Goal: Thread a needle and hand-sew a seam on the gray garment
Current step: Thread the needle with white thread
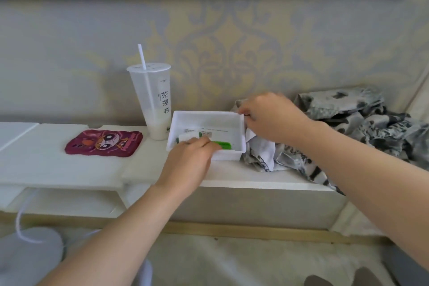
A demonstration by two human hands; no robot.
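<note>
- The right hand (269, 116) pinches the far right corner of the shallow white rectangular plastic tray (206, 114), thumb and fingers narrow on the rim. If that hold slips, the tray could skid along the white bench (69, 165).
- The left hand (188, 160) reaches into the tray, fingers bent over a flat green plastic piece (224, 145) and a white packet (189, 136). I cannot tell whether it grips either.
- No needle is visible. One loose in the tray could prick the groping fingers or be flicked out.
- The gray mottled fabric garment (362, 123) lies crumpled just right of the tray, touching its right wall. A fold could snag and drag with the tray.
- The tall clear plastic cup with a straw (154, 100) stands just left of the tray. A leftward shove could tip it and spill the milky drink.
</note>
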